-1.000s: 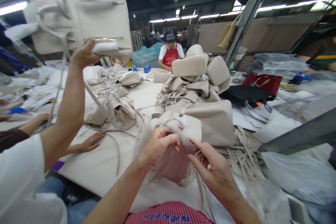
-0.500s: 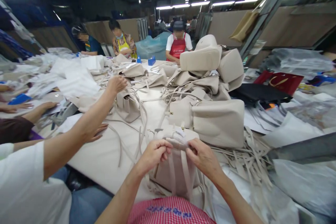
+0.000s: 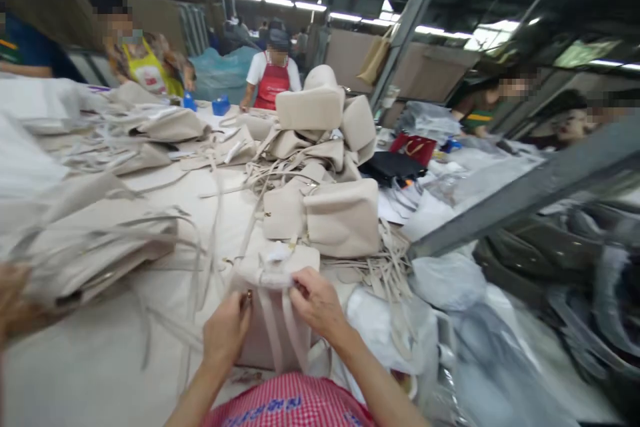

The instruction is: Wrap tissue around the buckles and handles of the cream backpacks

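A beige handbag [image 3: 257,333] stands upright against my checked apron, its flap top turned away and two thin straps hanging down the side facing me. My left hand [image 3: 225,330] is closed at the bag's upper left edge, beside a small gold metal fitting [image 3: 249,295]; the fingertips are partly hidden. With thumb and fingers pinched, my right hand [image 3: 317,303] grips the upper right edge near a strap. White wrapping [image 3: 277,253] covers part of the bag's top. Just beyond it lies another beige bag [image 3: 343,217] on its side.
Beige bags [image 3: 310,110] are piled at the back, with loose straps [image 3: 395,267] to the right. A grey metal beam [image 3: 500,193] slants across the right side. At far left, a co-worker's blurred hand [image 3: 15,293] touches a beige bag [image 3: 110,247]. Other people sit across the table.
The view has swung right. My left hand has moved from the bag's top edge down to its left side, while my right hand stays at the right edge. The co-worker has drawn a bag nearer.
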### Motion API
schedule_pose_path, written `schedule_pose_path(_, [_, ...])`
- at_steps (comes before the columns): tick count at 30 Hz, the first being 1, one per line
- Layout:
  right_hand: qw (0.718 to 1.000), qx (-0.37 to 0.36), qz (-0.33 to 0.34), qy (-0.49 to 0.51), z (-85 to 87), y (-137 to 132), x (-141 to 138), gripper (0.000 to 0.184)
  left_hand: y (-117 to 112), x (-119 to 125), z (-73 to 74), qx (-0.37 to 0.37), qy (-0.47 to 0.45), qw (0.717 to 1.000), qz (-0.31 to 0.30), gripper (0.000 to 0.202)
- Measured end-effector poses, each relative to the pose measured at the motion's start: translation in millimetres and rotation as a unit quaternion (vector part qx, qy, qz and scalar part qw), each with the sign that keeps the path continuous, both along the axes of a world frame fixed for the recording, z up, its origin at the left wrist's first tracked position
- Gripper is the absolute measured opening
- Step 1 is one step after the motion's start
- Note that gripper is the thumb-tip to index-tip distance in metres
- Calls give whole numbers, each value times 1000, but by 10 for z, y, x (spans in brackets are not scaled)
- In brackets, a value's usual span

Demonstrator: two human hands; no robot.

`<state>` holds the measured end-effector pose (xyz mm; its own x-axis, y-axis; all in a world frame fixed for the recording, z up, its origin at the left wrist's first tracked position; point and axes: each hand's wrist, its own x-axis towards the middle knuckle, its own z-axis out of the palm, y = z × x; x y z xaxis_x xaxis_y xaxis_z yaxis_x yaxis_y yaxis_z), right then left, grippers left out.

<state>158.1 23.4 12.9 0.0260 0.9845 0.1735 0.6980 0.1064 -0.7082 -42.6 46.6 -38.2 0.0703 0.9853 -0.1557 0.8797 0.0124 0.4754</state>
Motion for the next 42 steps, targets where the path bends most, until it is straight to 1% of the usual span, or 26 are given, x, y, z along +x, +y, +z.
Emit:
schedule_pose_path(1, [1000, 1, -6, 9, -16, 6, 5, 18, 48, -8, -33, -27, -46, 999, 6, 13])
schedule_pose_path(2, [1000, 3, -11, 20, -34, 15, 15, 19, 91, -25, -50, -80, -115, 990, 11, 16])
schedule_pose_path(3, [999, 5, -17, 32, -51, 26, 29, 18, 124, -49, -51, -154, -198, 968, 23, 21])
schedule_pose_path(4, [999, 7, -22, 42, -66, 39, 43, 17, 145, -77, -39, -239, -290, 926, 42, 25])
schedule_pose_path(5, [998, 8, -27, 47, -77, 54, 55, 16, 155, -105, -19, -323, -381, 864, 69, 26])
schedule_pose_path(6, [998, 9, -28, 50, -88, 68, 64, 15, 154, -128, 5, -391, -459, 790, 107, 25])
schedule_pose_path(7, [998, 10, -26, 50, -100, 79, 70, 16, 145, -141, 30, -435, -522, 718, 151, 21])
schedule_pose_path(8, [998, 9, -19, 56, -116, 82, 74, 18, 130, -142, 51, -457, -570, 655, 194, 17])
schedule_pose_path(9, [998, 10, -9, 67, -141, 72, 81, 22, 114, -129, 67, -462, -603, 608, 233, 15])
schedule_pose_path(10, [996, 10, 0, 83, -179, 43, 96, 28, 96, -104, 76, -456, -626, 576, 263, 16])
schedule_pose_path(11, [995, 9, 3, 102, -231, -9, 124, 35, 80, -70, 81, -445, -643, 555, 283, 18])
schedule_pose_path(12, [993, 8, -4, 118, -299, -89, 172, 39, 67, -34, 80, -433, -655, 545, 294, 19])
schedule_pose_path(13, [992, 5, -22, 128, -379, -198, 242, 39, 57, 2, 76, -424, -663, 540, 299, 21])
schedule_pose_path(15, [989, -11, -92, 111, -563, -503, 459, 32, 49, 56, 58, -412, -666, 542, 306, 22])
schedule_pose_path(18, [979, -70, -187, 41, -829, -1124, 909, 28, 56, 92, 16, -413, -656, 551, 309, 28])
schedule_pose_path(21, [955, -143, -255, -42, -1047, -1783, 1290, 31, 70, 108, -37, -409, -641, 568, 315, 32])
schedule_pose_path(23, [939, -189, -268, -101, -1184, -2135, 1401, 32, 80, 121, -72, -400, -628, 588, 316, 33])
schedule_pose_path(25, [922, -214, -275, -168, -1320, -2351, 1392, 32, 90, 133, -97, -395, -616, 606, 311, 32])
schedule_pose_path(27, [900, -222, -294, -232, -1441, -2419, 1308, 34, 96, 142, -109, -393, -606, 620, 308, 32])
schedule_pose_path(30, [872, -246, -313, -283, -1563, -2340, 1176, 39, 96, 150, -103, -391, -597, 632, 303, 33])
schedule_pose_path(32, [859, -283, -308, -295, -1597, -2269, 1143, 40, 90, 152, -95, -388, -595, 636, 300, 34])
schedule_pose_path(34, [850, -312, -298, -302, -1587, -2240, 1160, 38, 82, 153, -89, -385, -593, 640, 300, 34])
schedule_pose_path(36, [850, -318, -288, -304, -1519, -2246, 1203, 32, 73, 154, -87, -381, -593, 643, 299, 34])
schedule_pose_path(38, [859, -300, -283, -303, -1390, -2236, 1248, 29, 64, 157, -87, -379, -594, 644, 297, 33])
schedule_pose_path(40, [877, -256, -279, -295, -1228, -2155, 1288, 29, 56, 162, -87, -379, -595, 643, 298, 32])
schedule_pose_path(42, [896, -210, -272, -282, -1092, -1974, 1328, 31, 50, 168, -88, -376, -593, 644, 303, 31])
